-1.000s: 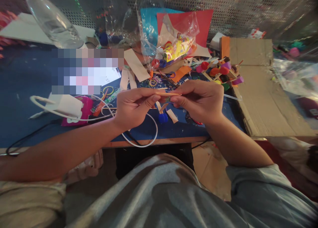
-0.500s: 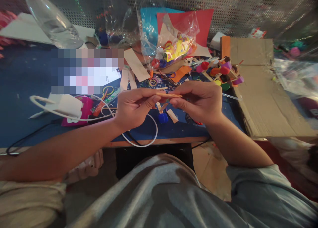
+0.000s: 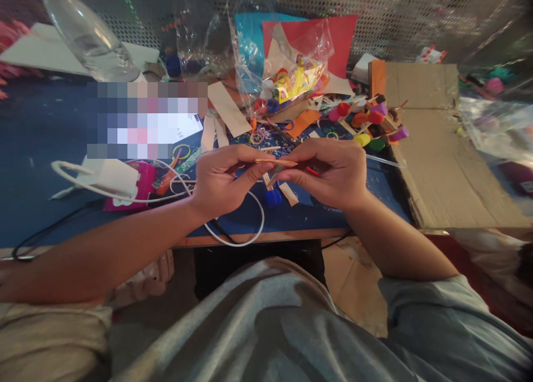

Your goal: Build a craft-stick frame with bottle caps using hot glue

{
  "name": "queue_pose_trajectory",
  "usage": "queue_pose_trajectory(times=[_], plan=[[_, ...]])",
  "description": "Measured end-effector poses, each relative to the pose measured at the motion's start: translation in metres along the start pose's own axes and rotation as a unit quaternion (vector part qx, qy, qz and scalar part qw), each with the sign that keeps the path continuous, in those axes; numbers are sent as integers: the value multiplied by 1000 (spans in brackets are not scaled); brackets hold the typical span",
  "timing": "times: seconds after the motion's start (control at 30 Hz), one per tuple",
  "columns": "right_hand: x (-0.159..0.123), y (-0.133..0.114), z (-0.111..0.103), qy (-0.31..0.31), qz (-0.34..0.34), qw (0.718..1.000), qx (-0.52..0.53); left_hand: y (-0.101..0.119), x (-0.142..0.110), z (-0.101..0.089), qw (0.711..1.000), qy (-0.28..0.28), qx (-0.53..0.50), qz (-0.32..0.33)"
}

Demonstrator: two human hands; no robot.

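Both forearms come in from the lower corners and meet above the near edge of the blue table (image 3: 50,204). The left hand (image 3: 222,182) is curled with its thumb and forefinger pinched on one end of a thin wooden stick (image 3: 275,162), which lies nearly level between the hands. The right hand (image 3: 333,171) is closed over the stick's other end, fingers folded inward, with a small red rubber band (image 3: 311,170) showing at its fingertips. The stick is held just above the tabletop, over a blue pom-pom (image 3: 273,197) and loose stick offcuts. Room is tight: a white charger (image 3: 109,176) and its looping cable lie just left of the hands, a cluster of coloured balls on sticks (image 3: 370,121) stands just behind the right hand, and a flat cardboard sheet (image 3: 441,160) overhangs the table's right edge. Behind are a clear bag of craft pieces (image 3: 287,76) and a plastic bottle (image 3: 87,35). The small print on the paper near the charger is too blurred to read.
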State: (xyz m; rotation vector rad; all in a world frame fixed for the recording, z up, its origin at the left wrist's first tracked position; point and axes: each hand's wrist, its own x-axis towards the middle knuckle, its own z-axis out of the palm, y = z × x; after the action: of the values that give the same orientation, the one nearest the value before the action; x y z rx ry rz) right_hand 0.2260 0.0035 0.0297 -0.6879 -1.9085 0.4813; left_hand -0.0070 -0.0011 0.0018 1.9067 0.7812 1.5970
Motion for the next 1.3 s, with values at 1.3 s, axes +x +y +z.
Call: queue_pose_trajectory(times=[1.3], plan=[[-2,5,-6,-3,18,999,-37,-11,3,3,999,17,-14,-26]])
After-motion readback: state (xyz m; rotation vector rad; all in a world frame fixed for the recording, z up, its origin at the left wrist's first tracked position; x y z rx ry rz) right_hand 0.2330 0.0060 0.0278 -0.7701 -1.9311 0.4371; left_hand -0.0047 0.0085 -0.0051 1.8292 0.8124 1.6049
